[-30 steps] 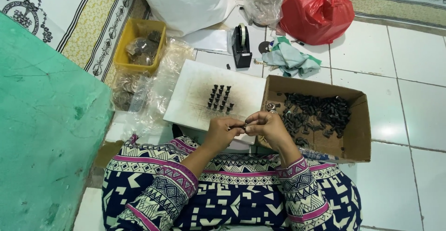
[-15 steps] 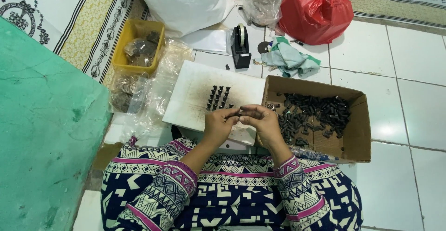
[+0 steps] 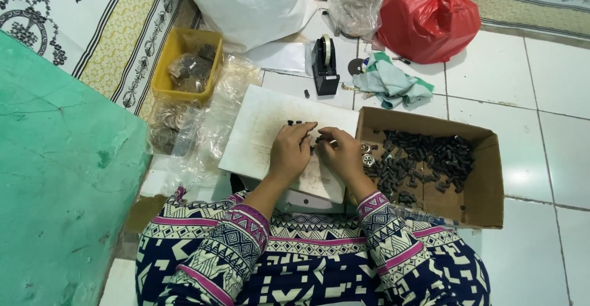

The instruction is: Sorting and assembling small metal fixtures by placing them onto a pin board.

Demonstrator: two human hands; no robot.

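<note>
My left hand [image 3: 290, 151] and my right hand [image 3: 342, 154] rest side by side on a white board [image 3: 258, 134] across my lap, fingers curled over a cluster of small dark pieces [image 3: 295, 123]. Most of that cluster is hidden under my fingers; a few pieces show at the fingertips. Whether either hand pinches a piece I cannot tell. To the right sits an open cardboard box [image 3: 485, 183] holding a heap of several small black parts [image 3: 424, 158] and a couple of shiny metal bits [image 3: 367, 155].
A yellow tray [image 3: 163, 81] with bagged items stands at the left, clear plastic bags [image 3: 215, 121] beside it. Behind the board: a black tape dispenser [image 3: 324, 66], a green cloth [image 3: 387, 83], a red bag [image 3: 427, 20], a white sack [image 3: 246, 1]. A green surface [image 3: 55, 177] fills the left.
Both hands moved forward from the board's near edge and now cover the rows of dark pieces that stood visible in the middle of the board.
</note>
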